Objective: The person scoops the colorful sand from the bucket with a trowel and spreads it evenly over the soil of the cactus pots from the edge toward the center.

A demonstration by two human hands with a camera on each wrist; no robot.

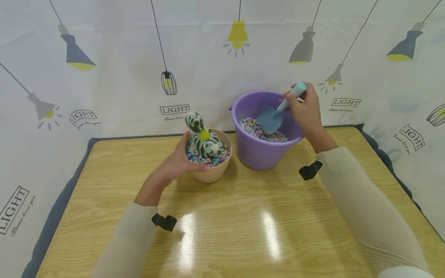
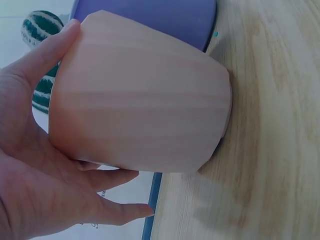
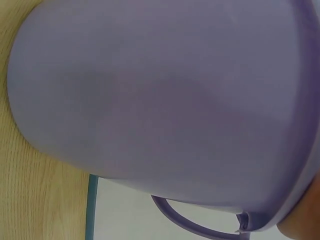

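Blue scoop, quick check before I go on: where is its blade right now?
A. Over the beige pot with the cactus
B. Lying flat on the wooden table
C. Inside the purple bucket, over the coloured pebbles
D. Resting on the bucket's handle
C. In the head view the right hand grips the blue scoop by its handle, and the blade sits inside the purple bucket, just above the coloured pebbles.

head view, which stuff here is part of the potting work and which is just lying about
In use:
- beige round pot with striped green toy cactus, held by left hand
- purple plastic bucket of coloured gravel
- light blue plastic trowel, gripped by right hand

Just there:
- wooden table
- lamp-print backdrop
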